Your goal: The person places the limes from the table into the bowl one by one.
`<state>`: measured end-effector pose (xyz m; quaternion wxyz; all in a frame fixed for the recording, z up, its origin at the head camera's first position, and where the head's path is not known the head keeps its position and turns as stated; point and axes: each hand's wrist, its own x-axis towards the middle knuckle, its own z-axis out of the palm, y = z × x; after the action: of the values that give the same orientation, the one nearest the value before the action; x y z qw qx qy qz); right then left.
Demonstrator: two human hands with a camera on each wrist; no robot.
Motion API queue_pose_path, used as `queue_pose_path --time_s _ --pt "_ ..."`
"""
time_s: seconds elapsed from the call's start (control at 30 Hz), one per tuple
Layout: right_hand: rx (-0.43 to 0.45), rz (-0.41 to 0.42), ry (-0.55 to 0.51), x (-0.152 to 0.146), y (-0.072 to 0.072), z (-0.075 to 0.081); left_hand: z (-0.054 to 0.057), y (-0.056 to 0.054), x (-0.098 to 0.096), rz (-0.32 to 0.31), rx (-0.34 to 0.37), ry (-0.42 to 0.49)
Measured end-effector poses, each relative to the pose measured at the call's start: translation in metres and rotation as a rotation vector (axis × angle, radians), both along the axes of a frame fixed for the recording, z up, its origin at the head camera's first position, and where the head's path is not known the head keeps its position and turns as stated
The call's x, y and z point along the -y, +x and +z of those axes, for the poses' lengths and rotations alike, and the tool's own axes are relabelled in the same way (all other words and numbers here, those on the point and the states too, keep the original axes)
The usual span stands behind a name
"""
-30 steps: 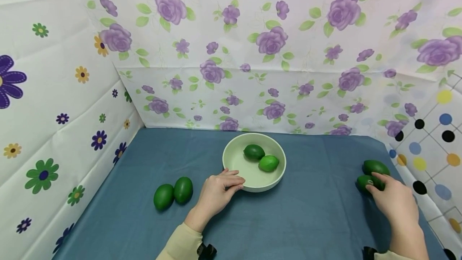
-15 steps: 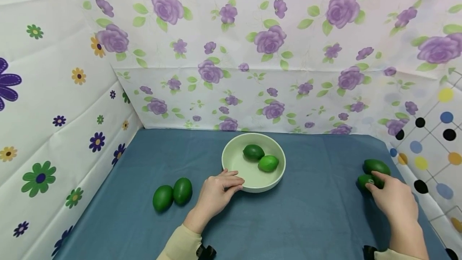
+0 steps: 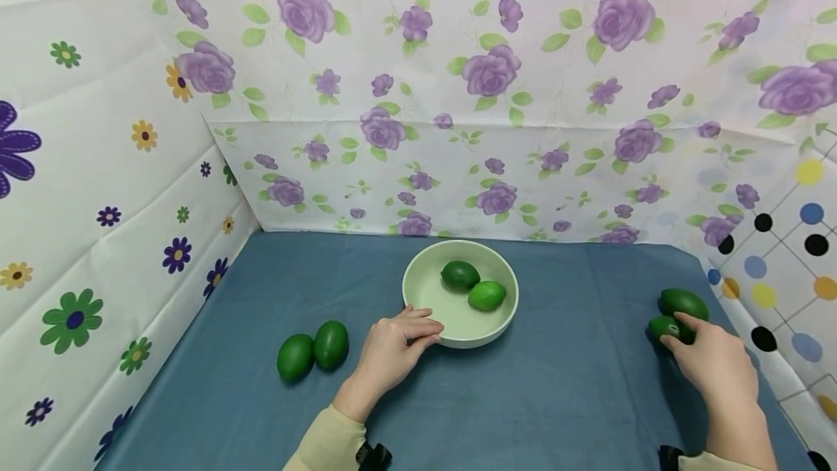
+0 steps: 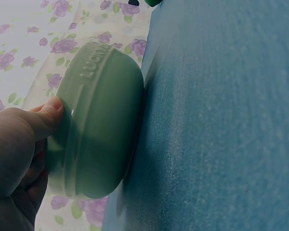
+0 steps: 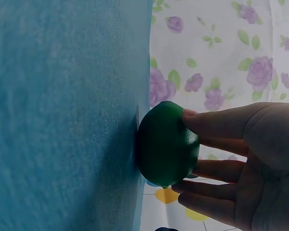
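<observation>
My left hand (image 3: 395,346) pinches the near-left rim of a pale green bowl (image 3: 453,320), thumb outside and fingers over the edge. The bowl sits upright on the blue cloth, with raised lettering on its outer wall in the left wrist view. Inside it lie a dark green lime (image 3: 460,276) and a brighter green lime (image 3: 487,296). At the far right, my right hand (image 3: 716,365) holds a dark green lime (image 5: 166,144) between thumb and fingers, the fruit resting on the cloth. Just behind is another dark green lime (image 3: 683,302), partly covered in the head view.
Two dark green limes, the left one (image 3: 296,358) and the right one (image 3: 331,345), lie side by side left of my left hand. Blue cloth (image 3: 556,384) covers the table. Flowered sheets (image 3: 451,158) stand along the back and left, with a dotted sheet (image 3: 785,296) on the right.
</observation>
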<state>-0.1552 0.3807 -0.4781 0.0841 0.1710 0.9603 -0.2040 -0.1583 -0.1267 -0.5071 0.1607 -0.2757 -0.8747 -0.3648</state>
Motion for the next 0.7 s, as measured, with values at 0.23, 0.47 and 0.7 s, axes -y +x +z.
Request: queue_pose_path --time_s 0.23,0.47,0.7 --pt "-0.019 0.007 -0.009 -0.0022 -0.0018 -0.0037 0.0000 0.0000 0.0002 -0.003 0.005 0.005" --pt "-0.019 0.000 -0.006 -0.0019 -0.0016 -0.0040 0.0001 -0.0001 0.0004 -0.005 0.009 0.007" --pt "-0.016 0.019 -0.009 -0.0019 -0.0018 -0.0041 0.0001 0.0000 0.0002 -0.006 0.008 0.004"
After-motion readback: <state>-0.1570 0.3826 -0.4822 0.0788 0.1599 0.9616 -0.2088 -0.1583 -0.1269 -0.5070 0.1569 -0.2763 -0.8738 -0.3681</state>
